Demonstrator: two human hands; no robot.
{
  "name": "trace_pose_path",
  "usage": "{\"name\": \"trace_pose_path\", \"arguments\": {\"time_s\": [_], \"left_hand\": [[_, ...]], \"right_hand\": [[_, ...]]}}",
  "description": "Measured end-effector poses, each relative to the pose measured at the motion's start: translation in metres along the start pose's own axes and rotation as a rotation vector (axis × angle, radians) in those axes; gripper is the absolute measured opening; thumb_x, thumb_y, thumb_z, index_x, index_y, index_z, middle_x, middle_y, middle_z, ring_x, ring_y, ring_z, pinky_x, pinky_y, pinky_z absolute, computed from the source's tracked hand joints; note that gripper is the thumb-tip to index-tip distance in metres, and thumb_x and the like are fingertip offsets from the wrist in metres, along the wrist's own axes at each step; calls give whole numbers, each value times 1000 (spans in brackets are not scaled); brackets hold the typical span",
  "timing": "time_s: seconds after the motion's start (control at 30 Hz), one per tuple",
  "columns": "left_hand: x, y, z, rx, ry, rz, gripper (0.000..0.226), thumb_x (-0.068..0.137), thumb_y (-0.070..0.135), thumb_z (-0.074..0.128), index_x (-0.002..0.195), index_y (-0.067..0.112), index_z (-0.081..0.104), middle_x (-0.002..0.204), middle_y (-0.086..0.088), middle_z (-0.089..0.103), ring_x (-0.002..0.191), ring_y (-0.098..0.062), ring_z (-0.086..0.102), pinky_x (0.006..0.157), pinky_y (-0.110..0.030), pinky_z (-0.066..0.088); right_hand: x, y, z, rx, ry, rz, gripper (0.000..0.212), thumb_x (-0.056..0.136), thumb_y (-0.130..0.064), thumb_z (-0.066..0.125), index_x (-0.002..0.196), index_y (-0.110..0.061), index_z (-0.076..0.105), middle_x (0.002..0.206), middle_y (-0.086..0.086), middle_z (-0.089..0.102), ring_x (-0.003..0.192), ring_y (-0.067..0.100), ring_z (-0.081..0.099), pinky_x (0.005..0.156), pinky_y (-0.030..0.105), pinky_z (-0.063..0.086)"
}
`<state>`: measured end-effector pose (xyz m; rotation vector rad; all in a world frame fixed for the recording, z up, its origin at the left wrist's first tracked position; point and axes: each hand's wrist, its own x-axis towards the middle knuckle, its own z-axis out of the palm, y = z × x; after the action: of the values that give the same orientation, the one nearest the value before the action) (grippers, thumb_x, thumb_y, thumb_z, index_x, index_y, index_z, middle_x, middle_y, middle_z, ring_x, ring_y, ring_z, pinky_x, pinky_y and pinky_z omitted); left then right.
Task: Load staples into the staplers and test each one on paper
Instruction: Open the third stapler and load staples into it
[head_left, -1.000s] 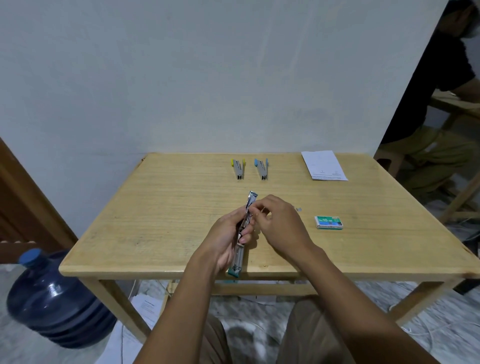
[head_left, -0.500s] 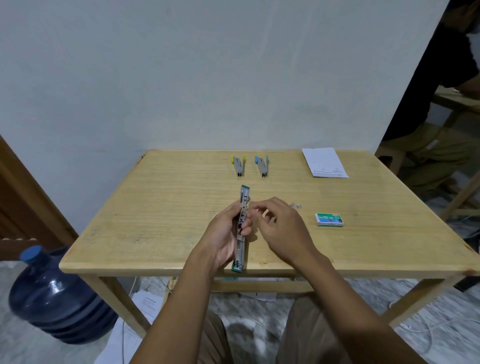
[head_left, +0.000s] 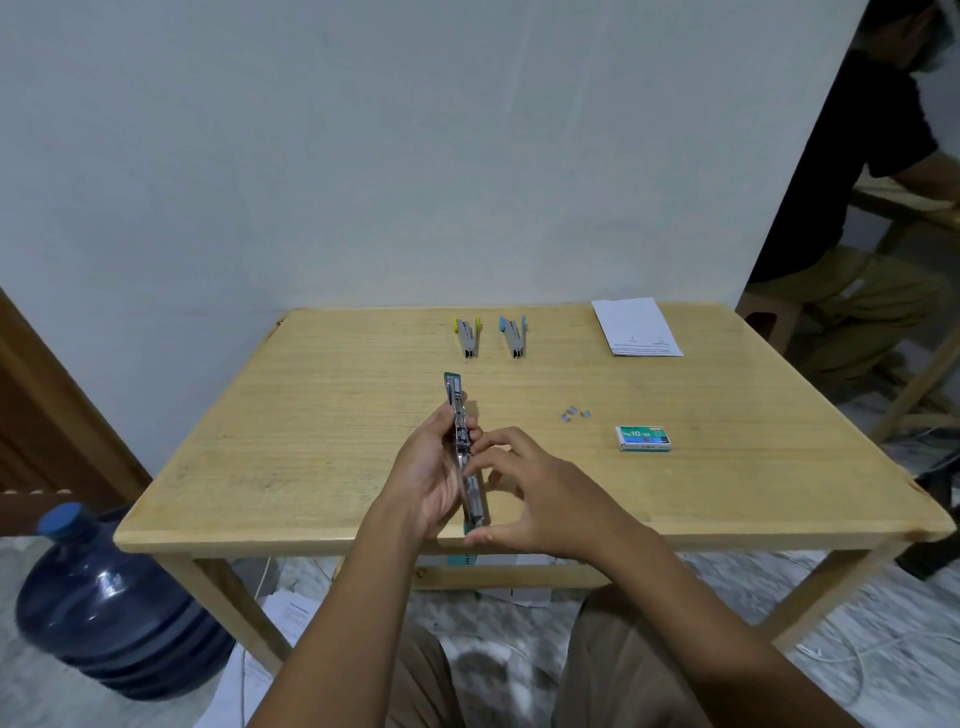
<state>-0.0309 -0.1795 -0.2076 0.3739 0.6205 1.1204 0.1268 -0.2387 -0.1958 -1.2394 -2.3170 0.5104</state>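
My left hand (head_left: 434, 467) grips a green stapler (head_left: 460, 431) folded fully open, its metal channel facing up over the near middle of the wooden table (head_left: 322, 441). The fingers of my right hand (head_left: 540, 499) touch the stapler's lower half, with the thumb near its near end. A yellow stapler (head_left: 467, 338) and a blue stapler (head_left: 514, 336) lie side by side at the back of the table. Loose staple pieces (head_left: 574, 414) and a green staple box (head_left: 643, 438) lie to the right. White paper (head_left: 636, 327) rests at the back right.
A blue water jug (head_left: 104, 603) stands on the floor at the left, beside a table leg. A seated person (head_left: 857, 218) is at another table to the far right. Papers and cables lie on the floor under the table.
The stapler has been swung fully open and straightened toward the wall. My right hand has slid from its upper part down to its lower half.
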Motion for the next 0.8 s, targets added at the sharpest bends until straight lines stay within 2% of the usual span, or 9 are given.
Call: {"name": "trace_pose_path", "arguments": {"time_s": [0.13, 0.23, 0.3, 0.4, 0.47, 0.53, 0.6, 0.7, 0.8], "left_hand": [[1, 0, 1, -53, -1, -8, 22, 106, 23, 39, 109, 7, 54, 79, -8, 55, 67, -15, 51, 58, -25, 52], [-3, 1, 3, -68, 12, -11, 22, 104, 21, 41, 105, 4, 56, 80, -9, 56, 69, -15, 51, 58, -24, 52], [-5, 1, 5, -67, 9, -3, 22, 105, 18, 41, 109, 2, 55, 81, -11, 58, 70, -15, 52, 61, -24, 53], [-6, 1, 5, -66, -31, 2, 22, 104, 13, 41, 117, 0, 53, 92, -18, 61, 77, -18, 58, 77, -30, 55], [-8, 0, 6, -11, -66, -7, 25, 104, 14, 42, 119, -2, 55, 94, -19, 66, 77, -19, 65, 75, -30, 59], [-13, -1, 9, 85, -90, -19, 27, 104, 14, 43, 118, -1, 61, 88, -14, 70, 70, -16, 68, 62, -24, 58], [-16, -1, 12, 152, -111, -21, 29, 103, 13, 42, 118, 1, 65, 88, -12, 71, 71, -15, 66, 57, -21, 56], [-18, 0, 13, 198, -129, -21, 30, 102, 13, 41, 121, 3, 64, 81, -11, 67, 69, -15, 60, 52, -20, 52], [-17, 0, 12, 218, -144, -22, 32, 102, 13, 40, 123, 4, 63, 80, -10, 62, 66, -15, 56, 51, -20, 50]], "right_hand": [[-1, 1, 3, 55, 32, -22, 50, 76, -45, 79, 119, -31, 57, 128, -18, 49, 99, -12, 55, 84, 30, 53], [-4, 1, 10, 116, 116, -94, 38, 82, -32, 73, 117, -22, 65, 112, -7, 64, 94, 4, 64, 81, 34, 56], [-4, 2, 10, 140, 274, -132, 33, 85, -21, 72, 116, -10, 71, 107, 2, 72, 92, 10, 68, 82, 29, 57], [0, 2, -3, 208, 451, -98, 30, 88, -12, 72, 117, -6, 72, 109, -1, 73, 98, -1, 67, 86, 12, 50], [6, 2, -13, 294, 500, -30, 26, 89, -12, 72, 115, -9, 73, 107, -7, 71, 98, -4, 66, 84, 11, 50], [13, 4, -18, 373, 533, 31, 20, 90, -15, 71, 109, -13, 76, 104, -8, 74, 95, 1, 68, 81, 17, 53], [21, 5, -21, 407, 560, 72, 16, 90, -20, 71, 104, -17, 77, 103, -9, 73, 93, 4, 67, 78, 21, 53], [28, 6, -24, 527, 574, 177, 14, 88, -28, 72, 100, -24, 77, 109, -11, 65, 96, -1, 62, 79, 18, 49], [32, 7, -20, 646, 531, 258, 43, 82, -46, 72, 121, -28, 68, 121, -16, 62, 105, -4, 61, 91, 22, 49]]}}
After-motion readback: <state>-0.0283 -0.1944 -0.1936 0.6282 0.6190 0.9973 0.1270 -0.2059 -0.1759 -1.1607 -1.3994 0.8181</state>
